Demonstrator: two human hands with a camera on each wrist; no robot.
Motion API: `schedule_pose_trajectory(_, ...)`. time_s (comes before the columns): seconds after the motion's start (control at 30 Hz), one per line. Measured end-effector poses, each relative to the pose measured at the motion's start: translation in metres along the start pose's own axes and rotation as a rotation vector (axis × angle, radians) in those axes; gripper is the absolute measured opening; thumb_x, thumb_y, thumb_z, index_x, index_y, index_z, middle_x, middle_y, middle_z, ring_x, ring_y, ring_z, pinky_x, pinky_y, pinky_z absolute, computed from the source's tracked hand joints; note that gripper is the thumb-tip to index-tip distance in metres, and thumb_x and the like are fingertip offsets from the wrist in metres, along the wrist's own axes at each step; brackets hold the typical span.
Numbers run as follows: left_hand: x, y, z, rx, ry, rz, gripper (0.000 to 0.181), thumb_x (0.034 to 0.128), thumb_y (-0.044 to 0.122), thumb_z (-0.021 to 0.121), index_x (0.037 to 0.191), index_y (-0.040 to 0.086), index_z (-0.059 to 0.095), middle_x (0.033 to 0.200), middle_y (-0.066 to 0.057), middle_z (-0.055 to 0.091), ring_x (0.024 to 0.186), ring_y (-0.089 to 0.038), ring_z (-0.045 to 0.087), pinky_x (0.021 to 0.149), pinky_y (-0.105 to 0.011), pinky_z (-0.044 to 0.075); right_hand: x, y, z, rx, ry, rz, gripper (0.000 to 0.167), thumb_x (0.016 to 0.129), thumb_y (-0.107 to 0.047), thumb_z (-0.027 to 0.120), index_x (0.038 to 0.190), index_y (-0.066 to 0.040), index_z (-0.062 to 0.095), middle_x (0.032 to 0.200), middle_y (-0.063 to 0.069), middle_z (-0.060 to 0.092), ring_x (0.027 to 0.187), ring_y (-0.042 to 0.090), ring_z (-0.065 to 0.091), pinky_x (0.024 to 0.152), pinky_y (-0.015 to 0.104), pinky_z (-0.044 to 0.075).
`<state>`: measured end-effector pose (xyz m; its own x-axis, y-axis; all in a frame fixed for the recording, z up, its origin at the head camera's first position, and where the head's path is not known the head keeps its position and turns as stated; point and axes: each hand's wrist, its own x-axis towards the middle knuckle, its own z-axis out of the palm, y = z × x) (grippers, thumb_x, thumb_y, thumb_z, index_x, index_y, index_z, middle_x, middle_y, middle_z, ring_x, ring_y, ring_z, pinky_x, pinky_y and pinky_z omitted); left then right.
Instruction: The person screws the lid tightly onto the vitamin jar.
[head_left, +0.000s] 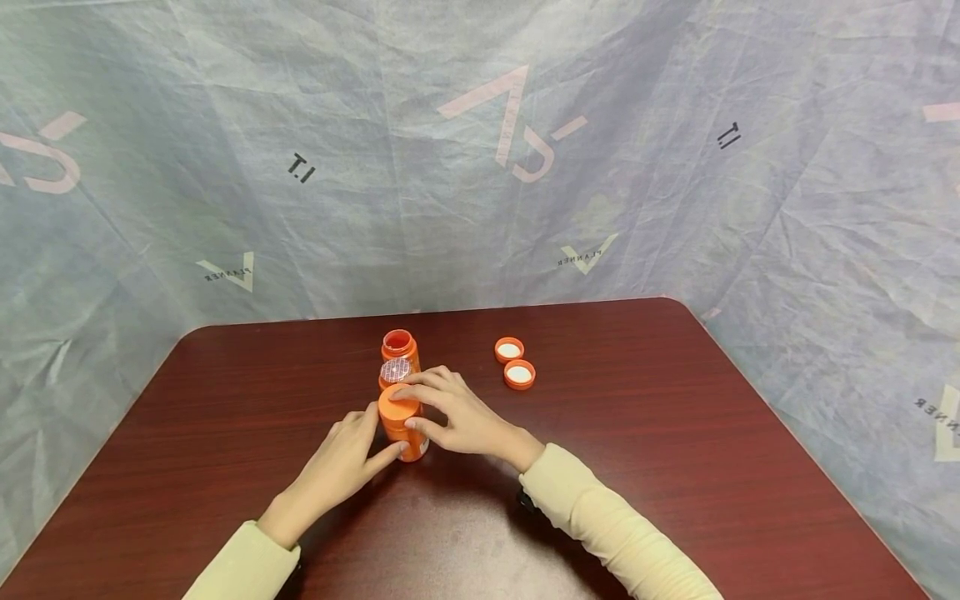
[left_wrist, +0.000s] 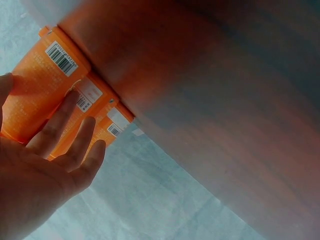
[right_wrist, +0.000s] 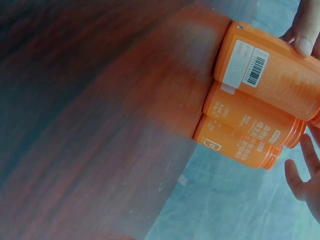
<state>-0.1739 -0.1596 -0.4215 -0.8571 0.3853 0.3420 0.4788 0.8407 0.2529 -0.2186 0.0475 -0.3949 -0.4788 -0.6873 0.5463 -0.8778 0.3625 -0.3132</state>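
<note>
Three orange bottles stand close together in a row. The nearest bottle (head_left: 411, 446) wears an orange cap (head_left: 400, 403); the middle one shows a patterned seal (head_left: 395, 370) over its mouth, and the far bottle (head_left: 398, 342) has an uncovered mouth. My left hand (head_left: 341, 462) holds the nearest bottle from the left, thumb at its near side, other fingers along the row. From the right, my right hand (head_left: 461, 417) grips the cap, thumb at its near side and fingers over the top. Barcode labels show on the bottles in the left wrist view.
To the right of the bottles, two orange caps (head_left: 519, 375) lie upside down with white liners facing up. The dark red wooden table (head_left: 637, 433) has rounded far corners. A grey printed cloth (head_left: 420, 167) hangs behind and around it.
</note>
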Motion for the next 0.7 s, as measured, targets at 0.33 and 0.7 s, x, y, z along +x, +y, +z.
schedule_pose_trajectory(0.33, -0.0001, 0.0004, -0.0005, -0.007, -0.008, 0.005, 0.061, 0.0823, 0.041, 0.064, 0.123, 0.001, 0.044, 0.110, -0.018, 0.063, 0.098, -0.032, 0.057, 0.082, -0.050, 0.046, 0.0007, -0.0009, 0.0000, -0.007, 0.042, 0.020, 0.035, 0.081, -0.029, 0.069, 0.114, -0.019, 0.060, 0.116, 0.000, 0.055, 0.107, 0.013, 0.045, 0.086, 0.032, 0.035)
schedule_pose_trajectory(0.7, -0.0005, 0.0012, -0.0007, -0.014, -0.020, -0.021, 0.065, 0.0819, 0.043, 0.064, 0.122, -0.005, 0.045, 0.109, -0.020, 0.062, 0.098, -0.033, 0.057, 0.085, -0.051, 0.044, 0.0000, 0.0000, -0.0029, 0.006, 0.006, -0.001, 0.034, 0.084, -0.026, 0.066, 0.116, -0.018, 0.060, 0.122, 0.002, 0.057, 0.111, 0.015, 0.046, 0.090, 0.034, 0.035)
